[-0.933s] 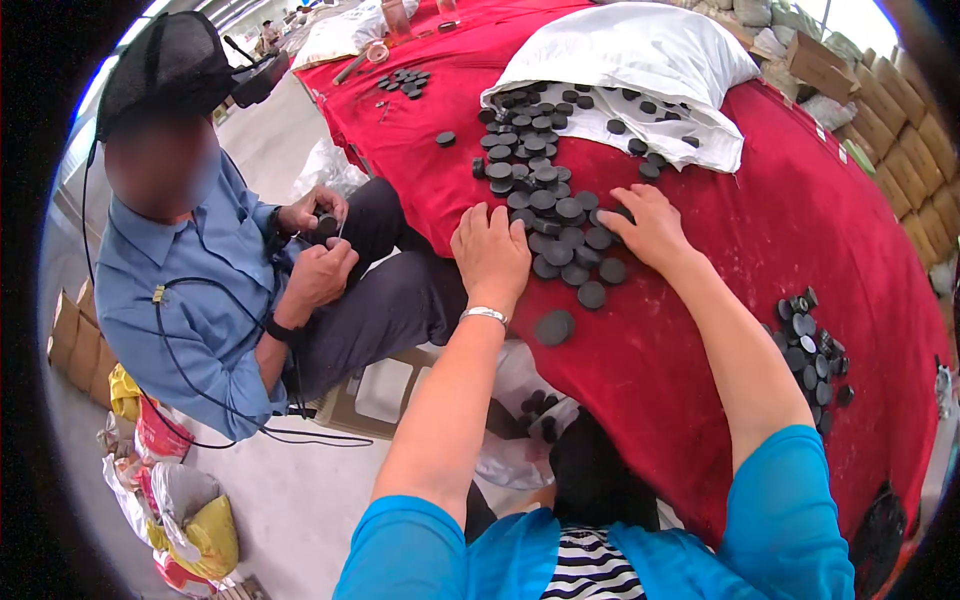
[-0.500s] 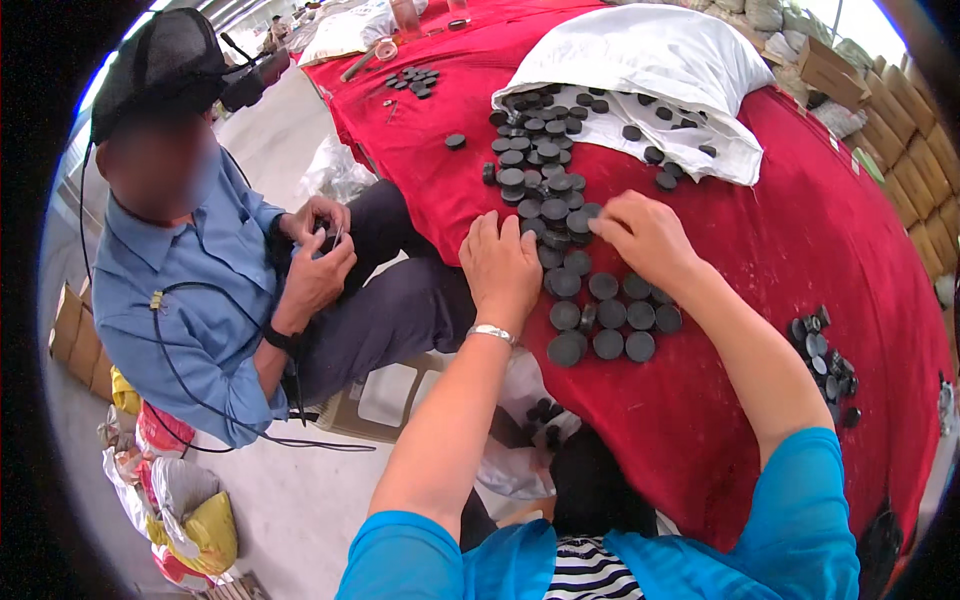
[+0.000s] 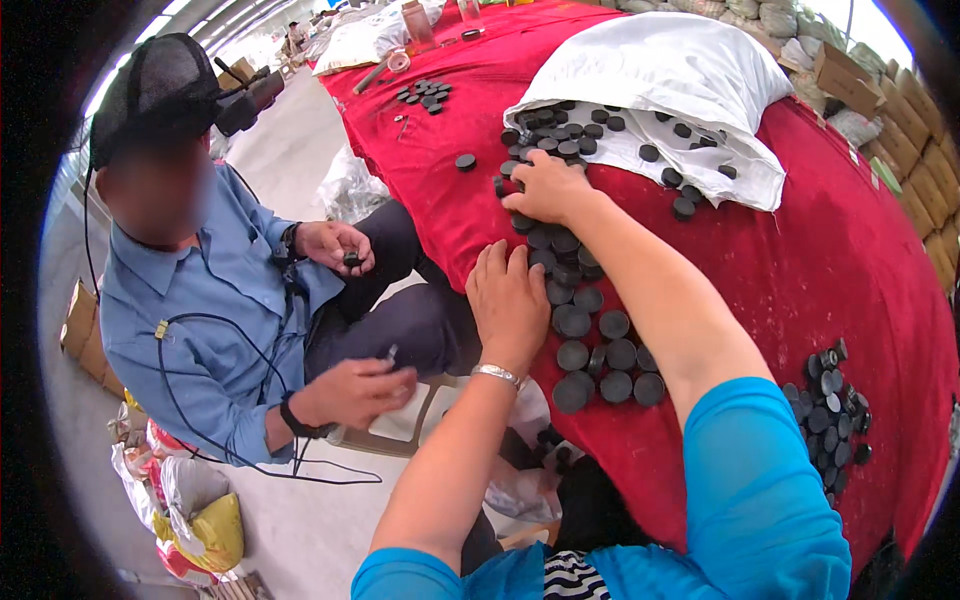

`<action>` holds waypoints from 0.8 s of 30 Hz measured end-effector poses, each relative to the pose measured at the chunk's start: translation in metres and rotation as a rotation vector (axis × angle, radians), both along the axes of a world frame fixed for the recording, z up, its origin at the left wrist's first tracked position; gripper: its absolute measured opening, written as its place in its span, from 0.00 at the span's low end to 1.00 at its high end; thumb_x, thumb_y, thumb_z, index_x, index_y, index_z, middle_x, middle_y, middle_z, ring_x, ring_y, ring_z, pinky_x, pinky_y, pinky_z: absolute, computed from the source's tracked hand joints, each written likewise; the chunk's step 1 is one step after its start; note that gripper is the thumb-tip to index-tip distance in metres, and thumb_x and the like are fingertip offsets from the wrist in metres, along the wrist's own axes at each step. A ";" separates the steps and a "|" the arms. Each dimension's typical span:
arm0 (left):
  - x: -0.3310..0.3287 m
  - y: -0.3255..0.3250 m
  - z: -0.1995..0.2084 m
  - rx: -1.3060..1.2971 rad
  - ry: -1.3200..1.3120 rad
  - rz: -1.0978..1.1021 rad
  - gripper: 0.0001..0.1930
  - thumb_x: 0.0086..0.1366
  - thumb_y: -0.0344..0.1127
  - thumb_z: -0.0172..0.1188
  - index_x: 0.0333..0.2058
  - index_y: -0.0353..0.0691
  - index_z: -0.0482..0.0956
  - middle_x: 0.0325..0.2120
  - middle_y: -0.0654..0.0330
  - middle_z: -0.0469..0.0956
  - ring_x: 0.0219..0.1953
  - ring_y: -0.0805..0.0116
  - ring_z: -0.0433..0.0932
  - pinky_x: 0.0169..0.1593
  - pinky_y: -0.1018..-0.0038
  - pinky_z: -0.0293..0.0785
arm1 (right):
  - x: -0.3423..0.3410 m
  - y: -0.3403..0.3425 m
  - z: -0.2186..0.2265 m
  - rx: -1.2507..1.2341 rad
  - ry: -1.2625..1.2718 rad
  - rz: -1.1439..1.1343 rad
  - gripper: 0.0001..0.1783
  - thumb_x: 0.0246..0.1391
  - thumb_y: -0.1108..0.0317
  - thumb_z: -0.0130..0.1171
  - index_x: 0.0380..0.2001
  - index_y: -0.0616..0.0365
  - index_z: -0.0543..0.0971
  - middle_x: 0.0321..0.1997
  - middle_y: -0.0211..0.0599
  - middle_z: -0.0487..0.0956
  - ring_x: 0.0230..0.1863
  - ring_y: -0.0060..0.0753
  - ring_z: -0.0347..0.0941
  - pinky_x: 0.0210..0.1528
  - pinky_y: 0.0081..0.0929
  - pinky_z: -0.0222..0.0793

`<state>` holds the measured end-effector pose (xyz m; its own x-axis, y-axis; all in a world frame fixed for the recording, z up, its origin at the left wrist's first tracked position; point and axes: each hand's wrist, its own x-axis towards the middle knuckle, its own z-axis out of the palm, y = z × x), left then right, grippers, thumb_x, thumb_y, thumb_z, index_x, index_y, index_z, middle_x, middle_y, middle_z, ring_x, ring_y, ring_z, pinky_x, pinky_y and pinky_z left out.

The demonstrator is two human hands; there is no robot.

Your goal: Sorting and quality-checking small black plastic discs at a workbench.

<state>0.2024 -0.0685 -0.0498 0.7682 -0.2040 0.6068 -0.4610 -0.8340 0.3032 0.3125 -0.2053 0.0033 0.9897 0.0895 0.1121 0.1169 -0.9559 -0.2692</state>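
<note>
Dozens of black discs [image 3: 585,325] lie in a band on the red cloth [image 3: 830,270] of the desk, running from the white sack [image 3: 670,70] toward the near edge; the left hand [image 3: 508,300] lies flat beside them, fingers pressed together, touching the discs at their left; the right hand [image 3: 545,188] rests on the pile near the sack's mouth, fingers curled over discs; a seated person in a blue shirt [image 3: 200,320] holds a disc at the left; another heap of discs [image 3: 825,405] sits well apart at the right.
</note>
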 end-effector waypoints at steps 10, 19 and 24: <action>0.007 0.002 -0.007 -0.007 -0.009 0.001 0.16 0.62 0.41 0.52 0.45 0.38 0.76 0.49 0.49 0.72 0.55 0.51 0.68 0.57 0.58 0.61 | -0.127 -0.073 -0.021 -0.022 -0.150 0.129 0.32 0.55 0.40 0.48 0.57 0.47 0.68 0.64 0.49 0.61 0.63 0.55 0.58 0.61 0.53 0.55; -0.001 0.004 -0.003 0.006 0.020 0.017 0.17 0.61 0.39 0.54 0.47 0.38 0.74 0.50 0.50 0.71 0.56 0.51 0.66 0.58 0.58 0.60 | -0.090 -0.082 0.013 0.177 -0.173 0.164 0.19 0.52 0.53 0.55 0.31 0.59 0.81 0.34 0.51 0.78 0.41 0.54 0.74 0.45 0.44 0.68; -0.003 0.002 -0.001 0.001 0.080 0.002 0.17 0.60 0.38 0.55 0.47 0.37 0.74 0.51 0.49 0.70 0.57 0.51 0.66 0.58 0.58 0.60 | 0.029 -0.056 -0.003 0.076 -0.285 0.064 0.31 0.49 0.51 0.59 0.56 0.49 0.69 0.55 0.52 0.69 0.56 0.56 0.66 0.57 0.47 0.63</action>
<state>0.1997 -0.0663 -0.0505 0.8146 -0.2027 0.5435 -0.4334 -0.8354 0.3380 0.3414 -0.2612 0.0002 0.9100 0.1311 0.3933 0.2572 -0.9225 -0.2877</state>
